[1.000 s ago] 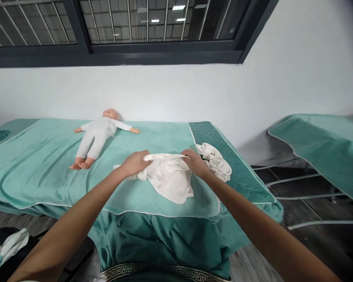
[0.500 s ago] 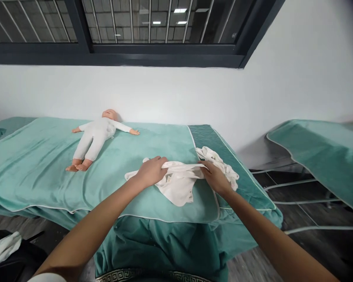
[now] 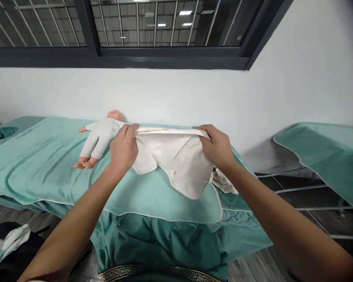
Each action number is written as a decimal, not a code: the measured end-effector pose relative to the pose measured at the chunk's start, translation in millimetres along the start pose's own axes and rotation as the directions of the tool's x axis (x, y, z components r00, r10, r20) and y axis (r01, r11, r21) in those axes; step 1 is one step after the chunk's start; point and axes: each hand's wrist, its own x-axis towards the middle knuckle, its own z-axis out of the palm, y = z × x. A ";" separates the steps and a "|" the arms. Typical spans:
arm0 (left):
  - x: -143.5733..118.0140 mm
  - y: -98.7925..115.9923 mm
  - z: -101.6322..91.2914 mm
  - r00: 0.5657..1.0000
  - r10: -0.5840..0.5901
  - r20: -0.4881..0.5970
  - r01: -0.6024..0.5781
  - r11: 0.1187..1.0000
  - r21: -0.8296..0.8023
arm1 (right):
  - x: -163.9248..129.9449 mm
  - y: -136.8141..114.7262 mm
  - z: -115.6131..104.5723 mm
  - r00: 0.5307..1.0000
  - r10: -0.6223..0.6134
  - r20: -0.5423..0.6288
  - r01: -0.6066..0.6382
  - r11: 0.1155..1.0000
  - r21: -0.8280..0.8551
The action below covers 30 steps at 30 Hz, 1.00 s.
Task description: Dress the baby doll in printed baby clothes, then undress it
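A small white baby garment (image 3: 179, 156) hangs stretched between my two hands above the bed, its upper edge pulled nearly straight. My left hand (image 3: 125, 145) is closed on the left end of that edge, and my right hand (image 3: 216, 145) pinches the right end. The lower part falls loose, with a tiny mark and snaps showing on the fabric. A crumpled white patterned cloth (image 3: 223, 182) lies on the bed behind my right wrist, partly hidden. To the left a baby doll (image 3: 102, 135) in a white suit lies on its back; my left hand covers its outstretched arm.
The bed (image 3: 55, 156) has a green cover with white piping and stands against a white wall under a barred window (image 3: 164, 27). Another green-covered bed (image 3: 326, 152) with metal rails is at the right. A black bag or chair (image 3: 32, 250) with white cloth is at lower left.
Both hands have lifted the garment off the bed and pulled its edge taut; bunched before, it now hangs unfolded. The doll and the crumpled cloth stay on the bed.
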 end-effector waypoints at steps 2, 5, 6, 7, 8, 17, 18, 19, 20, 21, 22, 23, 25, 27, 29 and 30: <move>-1.4 -16.6 3.8 0.999 -0.053 0.003 0.053 0.993 -0.102 | -1.1 3.3 4.4 0.999 0.043 0.020 -0.044 0.998 0.038; -3.8 -31.5 4.7 0.984 -0.172 0.050 0.179 0.957 -0.226 | -5.6 6.6 4.5 0.991 0.128 0.048 -0.132 0.987 0.087; -3.7 -33.7 2.4 0.975 -0.210 0.069 0.220 0.948 -0.231 | -6.5 7.5 1.9 0.986 0.161 0.053 -0.165 0.982 0.093; -2.8 -35.0 -1.0 0.966 -0.239 0.097 0.255 0.941 -0.222 | -6.6 8.3 -1.7 0.980 0.194 0.056 -0.198 0.975 0.096; -0.9 -36.0 -5.0 0.955 -0.261 0.138 0.286 0.935 -0.209 | -5.7 9.4 -5.8 0.972 0.225 0.062 -0.230 0.969 0.095; 34.6 -80.0 29.4 0.726 -0.336 0.599 0.354 0.931 0.092 | 28.6 45.6 30.9 0.889 0.295 0.349 -0.234 0.950 -0.207; 35.0 -84.6 42.7 0.732 -0.371 0.571 0.347 0.925 0.156 | 29.8 50.1 45.4 0.885 0.306 0.352 -0.214 0.937 -0.274; 33.3 -87.0 56.3 0.748 -0.414 0.519 0.350 0.910 0.222 | 29.1 52.9 60.8 0.885 0.315 0.343 -0.195 0.919 -0.342; 29.5 -86.9 69.7 0.771 -0.444 0.457 0.351 0.895 0.277 | 26.1 53.3 76.8 0.891 0.317 0.326 -0.173 0.899 -0.404; 23.6 -84.1 82.7 0.813 -0.441 0.379 0.333 0.888 0.317 | 20.8 51.5 92.9 0.901 0.301 0.313 -0.138 0.882 -0.450; 15.8 -79.1 95.4 0.856 -0.414 0.311 0.305 0.889 0.342 | 13.4 47.5 109.0 0.916 0.270 0.298 -0.098 0.870 -0.484; 6.8 -72.2 107.8 0.880 -0.369 0.299 0.269 0.906 0.327 | 4.6 42.0 124.8 0.929 0.231 0.290 -0.061 0.867 -0.495; -12.5 -56.3 131.8 0.874 -0.222 0.432 0.171 0.973 0.154 | -14.4 29.8 154.8 0.915 0.169 0.367 -0.008 0.916 -0.402; -28.3 -43.7 154.3 0.844 -0.153 0.514 0.130 0.988 0.082 | -30.3 21.2 180.5 0.897 0.161 0.412 -0.003 0.934 -0.358; -36.9 -39.7 173.4 0.815 -0.157 0.558 0.138 0.987 0.077 | -39.5 19.2 199.9 0.890 0.212 0.403 -0.057 0.929 -0.365; -38.2 -41.3 180.8 0.806 -0.185 0.563 0.155 0.983 0.101 | -41.7 20.4 206.9 0.890 0.249 0.382 -0.094 0.920 -0.381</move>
